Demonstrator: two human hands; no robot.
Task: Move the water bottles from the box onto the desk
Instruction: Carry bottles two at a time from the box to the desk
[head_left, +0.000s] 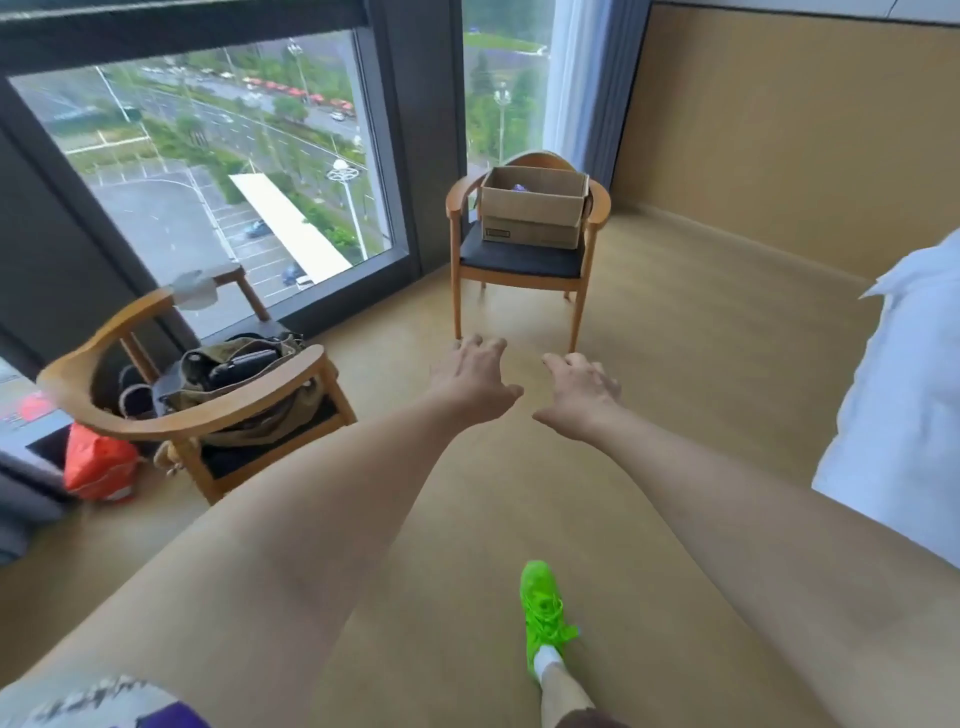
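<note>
Centrally, the left hand (475, 382) and right hand (579, 392) are extending forward, fingers apart, holding nothing; the box (532, 213) is sitting on the chair (519, 260) at upper centre.

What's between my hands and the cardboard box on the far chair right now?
In the head view, only bare floor and the chair's front edge separate the left hand and right hand from the cardboard box. Both hands are empty.
</note>
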